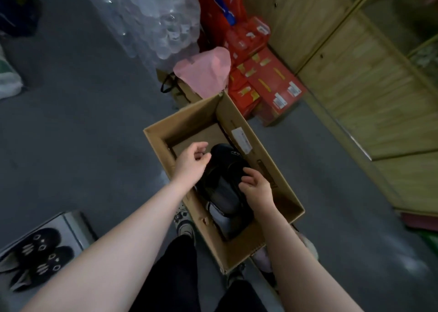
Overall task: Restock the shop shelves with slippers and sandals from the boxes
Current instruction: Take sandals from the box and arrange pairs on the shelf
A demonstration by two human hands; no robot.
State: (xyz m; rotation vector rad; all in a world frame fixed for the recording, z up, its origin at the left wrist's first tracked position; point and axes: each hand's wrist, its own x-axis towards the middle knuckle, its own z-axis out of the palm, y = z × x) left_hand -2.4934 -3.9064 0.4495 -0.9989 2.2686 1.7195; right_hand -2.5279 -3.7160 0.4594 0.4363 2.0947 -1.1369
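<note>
An open brown cardboard box (pixel 272 176) sits on the grey floor in front of me. Inside it lies a black slipper (pixel 222 179) wrapped in clear plastic, with more dark footwear under it. My right hand (pixel 257 189) grips the slipper's right side, fingers curled over it. My left hand (pixel 192 160) hovers over the box's left part by the slipper's toe, fingers loosely curled, holding nothing. A pair of black slippers with white cat-paw marks (pixel 39 257) rests on a grey surface at the lower left.
Behind the box stand red cartons (pixel 267 84), a pink cloth (pixel 206 71) over a paper bag, and packs of clear plastic bottles (pixel 161 15). A wooden counter with a glass top (pixel 369 75) runs along the right. My legs are below the box.
</note>
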